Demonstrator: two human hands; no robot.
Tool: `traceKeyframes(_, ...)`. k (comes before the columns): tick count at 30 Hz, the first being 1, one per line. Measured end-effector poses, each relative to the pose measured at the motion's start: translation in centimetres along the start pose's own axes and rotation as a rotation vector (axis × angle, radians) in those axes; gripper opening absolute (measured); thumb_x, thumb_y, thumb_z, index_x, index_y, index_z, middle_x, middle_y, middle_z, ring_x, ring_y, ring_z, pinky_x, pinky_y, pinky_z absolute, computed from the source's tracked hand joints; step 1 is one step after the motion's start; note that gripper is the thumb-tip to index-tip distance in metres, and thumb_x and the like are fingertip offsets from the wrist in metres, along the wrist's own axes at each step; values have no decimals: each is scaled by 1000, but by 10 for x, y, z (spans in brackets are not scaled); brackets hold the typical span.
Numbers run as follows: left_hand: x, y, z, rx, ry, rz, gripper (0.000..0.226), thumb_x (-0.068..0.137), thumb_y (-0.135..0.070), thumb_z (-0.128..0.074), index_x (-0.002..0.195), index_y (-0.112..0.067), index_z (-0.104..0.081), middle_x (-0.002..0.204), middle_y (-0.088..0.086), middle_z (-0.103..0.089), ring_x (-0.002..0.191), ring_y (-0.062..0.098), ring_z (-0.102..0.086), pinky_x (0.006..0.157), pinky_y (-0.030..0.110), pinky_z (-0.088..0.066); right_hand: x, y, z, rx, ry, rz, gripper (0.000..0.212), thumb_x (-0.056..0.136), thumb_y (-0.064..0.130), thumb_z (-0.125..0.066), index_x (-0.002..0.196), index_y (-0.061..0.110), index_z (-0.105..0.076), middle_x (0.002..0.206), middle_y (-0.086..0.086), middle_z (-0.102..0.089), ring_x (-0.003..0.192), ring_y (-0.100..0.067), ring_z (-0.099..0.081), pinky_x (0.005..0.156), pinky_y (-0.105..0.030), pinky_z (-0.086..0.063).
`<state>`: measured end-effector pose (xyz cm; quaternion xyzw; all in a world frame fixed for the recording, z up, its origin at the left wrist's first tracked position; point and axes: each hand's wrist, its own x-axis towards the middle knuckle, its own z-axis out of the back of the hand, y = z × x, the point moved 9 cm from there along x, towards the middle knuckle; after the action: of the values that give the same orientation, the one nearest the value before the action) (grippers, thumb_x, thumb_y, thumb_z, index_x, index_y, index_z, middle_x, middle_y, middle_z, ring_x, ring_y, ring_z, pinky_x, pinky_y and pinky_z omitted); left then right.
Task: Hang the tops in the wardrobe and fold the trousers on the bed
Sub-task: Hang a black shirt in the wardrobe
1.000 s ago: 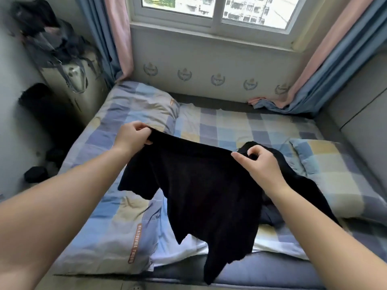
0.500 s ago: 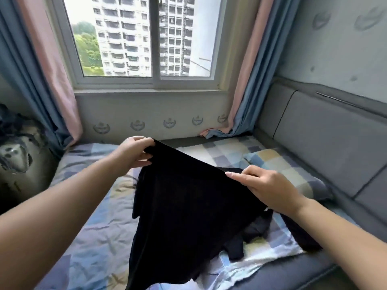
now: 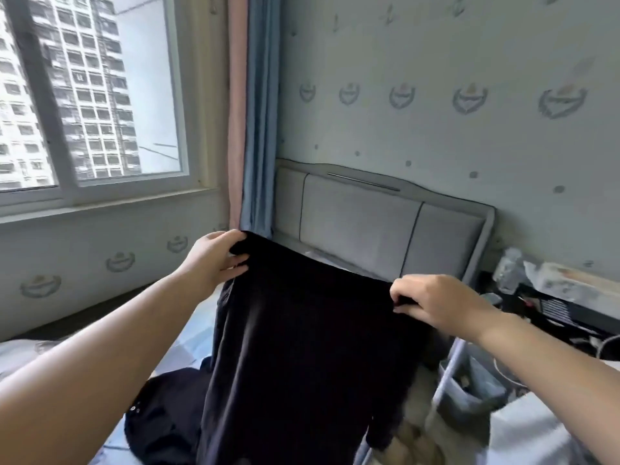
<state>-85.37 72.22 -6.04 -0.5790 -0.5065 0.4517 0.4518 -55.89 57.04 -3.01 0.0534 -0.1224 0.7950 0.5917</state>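
Head view: the left hand and the right hand each pinch a top corner of a black top — it hangs straight down over the bed, near the headboard. More dark clothes lie on the bed's near edge.

Black garment, grey headboard, pink-and-blue curtain

Black garment's lower end beyond the bottom edge
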Motion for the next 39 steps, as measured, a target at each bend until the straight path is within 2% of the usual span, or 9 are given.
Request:
traceKeyframes(5,-20,4,-118,-82,201,27,6,92,-13,-60,88,-10,-63,71,4,-67,77,21,-67,64,33,-61,-84,-70,28,-57,30,-206,16,92,33,-57,107,32,-63,101,15,-64,96,-8,-60,80,-26,-46)
traceKeyframes(8,-46,13,-191,-137,367,74,6,95,-8,-54,96,-7,-60,88,10,-66,80,22,-65,60,30,-60,-140,-113,48,-75,13,-342,20,92,29,-57,109,35,-66,105,17,-66,100,-6,-61,83,-26,-47)
traceKeyframes(14,-113,34,-333,-57,777,183,16,97,-13,-50,102,-7,-64,85,6,-72,72,15,-71,71,32,-60,-264,-198,99,32,-150,-685,18,85,14,-68,101,21,-73,102,4,-72,99,-21,-63,84,-22,-39)
traceKeyframes(16,-135,44,-379,-9,840,198,19,97,-19,-51,105,-7,-63,85,5,-70,72,12,-68,74,31,-59,-306,-219,114,43,-162,-736,20,85,10,-67,102,17,-73,105,0,-72,102,-23,-63,88,-23,-39)
traceKeyframes(21,-188,66,-493,17,914,215,25,96,-28,-54,106,-8,-64,80,3,-64,67,11,-61,56,21,-55,-409,-266,151,12,-176,-854,16,88,14,-64,100,22,-71,100,6,-70,94,-16,-63,83,-27,-44)
traceKeyframes(24,-223,81,-563,27,955,247,25,93,-34,-57,99,-11,-64,78,2,-62,66,12,-58,59,23,-51,-471,-295,171,-25,-182,-941,14,89,16,-64,98,24,-70,96,8,-69,86,-11,-59,74,-24,-40)
traceKeyframes(29,-279,90,-667,-75,1008,338,25,93,-33,-58,104,-10,-62,87,3,-69,62,14,-66,46,22,-49,-560,-333,201,-145,-169,-1073,12,91,20,-61,96,29,-68,77,17,-63,65,-1,-54,58,-15,-36)
traceKeyframes(33,-324,94,-747,-152,1119,393,21,97,-30,-53,95,-10,-62,79,5,-71,56,15,-67,44,20,-48,-619,-361,222,-212,-162,-1198,15,92,20,-59,104,26,-68,93,7,-69,81,-11,-59,73,-28,-46)
traceKeyframes(39,-355,105,-869,-121,1249,313,22,97,-34,-51,88,-15,-58,83,3,-59,71,14,-52,61,27,-37,-685,-404,248,-352,-142,-1335,17,91,19,-60,106,22,-69,103,5,-70,95,-18,-62,78,-29,-43)
